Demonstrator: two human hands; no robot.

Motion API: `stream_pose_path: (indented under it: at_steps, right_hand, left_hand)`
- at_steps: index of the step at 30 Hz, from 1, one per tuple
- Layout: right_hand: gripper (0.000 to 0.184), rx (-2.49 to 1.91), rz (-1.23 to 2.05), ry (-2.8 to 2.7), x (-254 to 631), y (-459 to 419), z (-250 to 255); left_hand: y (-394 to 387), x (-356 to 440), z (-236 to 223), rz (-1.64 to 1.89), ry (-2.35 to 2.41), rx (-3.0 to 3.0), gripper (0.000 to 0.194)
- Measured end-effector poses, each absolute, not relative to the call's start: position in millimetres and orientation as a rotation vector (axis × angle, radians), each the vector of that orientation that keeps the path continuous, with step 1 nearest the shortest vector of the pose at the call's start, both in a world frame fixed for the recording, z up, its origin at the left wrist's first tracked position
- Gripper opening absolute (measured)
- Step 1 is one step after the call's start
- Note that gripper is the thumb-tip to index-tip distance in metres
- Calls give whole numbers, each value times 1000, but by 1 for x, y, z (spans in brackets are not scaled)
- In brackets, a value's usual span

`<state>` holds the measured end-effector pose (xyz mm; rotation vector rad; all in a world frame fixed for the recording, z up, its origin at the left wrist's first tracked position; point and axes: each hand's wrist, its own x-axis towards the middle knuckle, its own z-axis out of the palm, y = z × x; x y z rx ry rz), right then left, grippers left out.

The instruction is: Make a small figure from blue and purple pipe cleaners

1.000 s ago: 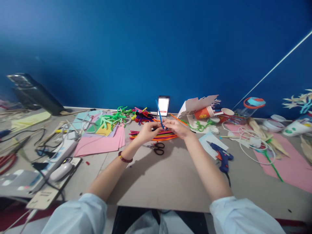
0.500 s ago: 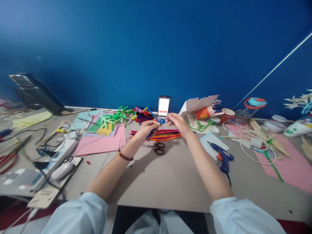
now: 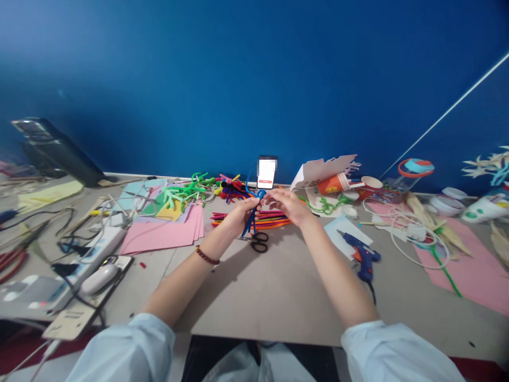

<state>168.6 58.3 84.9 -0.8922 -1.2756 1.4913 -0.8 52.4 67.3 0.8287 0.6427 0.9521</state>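
My left hand is closed around a blue pipe cleaner bent into a small loop at its top. My right hand pinches the same pipe cleaner at the loop, fingers close together. Both hands hover above a flat bundle of coloured pipe cleaners lying on the table. Black scissors lie just below my left hand. A phone stands upright against the blue wall behind the hands.
Pink paper sheets and a pile of green pipe cleaner shapes lie left. A blue glue gun rests right of my arm, with paper cups, white cord and pink paper beyond. A power strip sits far left.
The blue pipe cleaner went from standing upright between both hands to being bent into a loop, its tail now hanging down from my left hand. Both hands stayed close together.
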Motion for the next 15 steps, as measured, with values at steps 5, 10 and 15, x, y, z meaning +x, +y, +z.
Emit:
stream_pose_path:
  at_steps: [5,10,15]
  right_hand:
    - [22,-791,1653,-968,159,61,76]
    - [18,-744,1816,-788,155,62,73]
    - [17,-702,1932,-730,156,60,78]
  left_hand:
    - [52,4,64,981,600,807,22]
    - [47,8,68,982,579,772,24]
    - [44,9,69,993,578,773,26]
